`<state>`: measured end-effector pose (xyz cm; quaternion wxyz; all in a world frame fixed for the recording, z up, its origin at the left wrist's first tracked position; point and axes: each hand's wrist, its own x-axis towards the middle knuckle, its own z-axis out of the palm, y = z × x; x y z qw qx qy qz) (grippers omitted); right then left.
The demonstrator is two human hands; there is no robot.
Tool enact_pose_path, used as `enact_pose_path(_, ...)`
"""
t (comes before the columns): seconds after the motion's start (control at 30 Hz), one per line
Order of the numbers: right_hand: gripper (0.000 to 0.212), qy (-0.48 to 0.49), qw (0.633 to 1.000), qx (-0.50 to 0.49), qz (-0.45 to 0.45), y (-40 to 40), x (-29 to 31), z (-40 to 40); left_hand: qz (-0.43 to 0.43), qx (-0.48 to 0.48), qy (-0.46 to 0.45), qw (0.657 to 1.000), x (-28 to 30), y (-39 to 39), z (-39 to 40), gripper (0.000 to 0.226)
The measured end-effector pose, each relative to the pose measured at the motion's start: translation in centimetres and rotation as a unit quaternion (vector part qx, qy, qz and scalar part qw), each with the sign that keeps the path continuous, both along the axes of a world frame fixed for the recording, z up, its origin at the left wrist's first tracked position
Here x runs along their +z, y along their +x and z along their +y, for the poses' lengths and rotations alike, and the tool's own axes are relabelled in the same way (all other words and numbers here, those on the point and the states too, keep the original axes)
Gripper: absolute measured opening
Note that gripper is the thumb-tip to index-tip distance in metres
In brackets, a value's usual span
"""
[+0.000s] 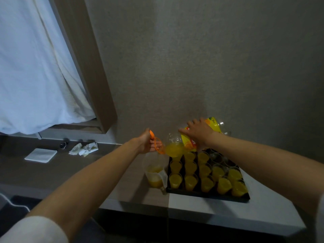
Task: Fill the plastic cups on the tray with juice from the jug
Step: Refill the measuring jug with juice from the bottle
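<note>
filled plastic cups (190, 182) crowd the tray (206, 195); above its far edge a juice bottle (191, 139) is gripped by the right hand (199, 132), its orange handle (156, 144) by the left hand (146, 142). the jug (155, 171) stands left of the tray. overshoot would spill juice.

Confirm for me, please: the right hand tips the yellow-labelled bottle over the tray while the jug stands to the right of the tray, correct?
Not quite. The head view shows the jug standing to the left of the tray, not the right. The rest holds: the right hand tips the yellow-labelled bottle over the tray.

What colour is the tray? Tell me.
Black tray, seen best in the head view.
</note>
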<state>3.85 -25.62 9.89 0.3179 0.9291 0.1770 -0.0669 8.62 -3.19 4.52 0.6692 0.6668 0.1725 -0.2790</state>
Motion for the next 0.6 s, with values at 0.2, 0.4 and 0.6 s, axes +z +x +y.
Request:
enact_pose_path(0.2, 0.131, -0.002, 1.0, 0.004, -0.003, -0.02, -0.07, 0.03, 0.005, 0.002, -0.003, 1.0, -0.14, -0.1, 0.08, 0.022)
enact_pose_path(0.4, 0.13, -0.001, 1.0, 0.004, -0.004, 0.02, -0.24, 0.36, 0.005, 0.007, -0.004, 1.0, -0.3, -0.09, 0.2, 0.029)
enact_pose_path(0.6, 0.129, -0.001, 1.0, 0.004, -0.004, 0.05, -0.26, 0.48, 0.005, 0.005, -0.006, 1.0, -0.49, 0.08, 0.32, 0.026)
